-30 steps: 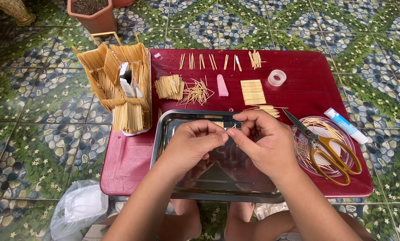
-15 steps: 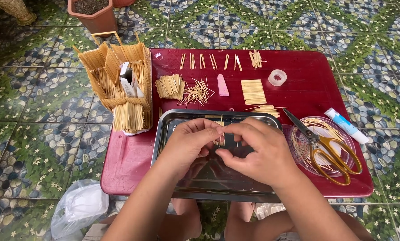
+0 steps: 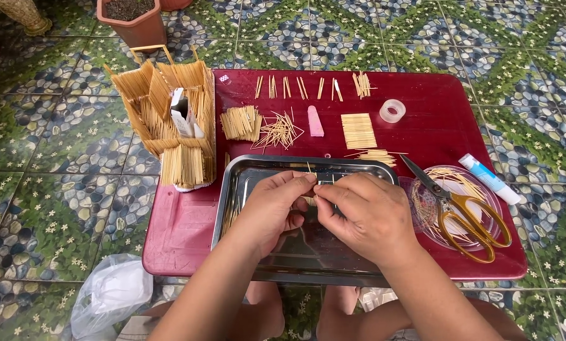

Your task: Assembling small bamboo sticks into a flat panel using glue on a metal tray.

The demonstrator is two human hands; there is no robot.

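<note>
My left hand (image 3: 271, 208) and my right hand (image 3: 362, 215) meet over a metal tray (image 3: 232, 189) on a low red table (image 3: 182, 227). Both pinch a small bundle of thin wooden sticks (image 3: 309, 192) between thumb and fingertips; one stick pokes up above the fingers. The hands cover most of the tray's middle, and a few loose sticks lie at its left side.
A model house of wooden sticks (image 3: 169, 120) stands at the table's left. Stick piles (image 3: 240, 122), a flat stick panel (image 3: 358, 131), a pink block (image 3: 314, 121) and a tape roll (image 3: 392, 111) lie behind the tray. Yellow-handled scissors (image 3: 466, 211) rest on a clear lid, beside a glue tube (image 3: 489, 179).
My hands have drawn closer together over the tray, and the fingertips now close on the stick bundle at the centre. Nothing on the table has moved.
</note>
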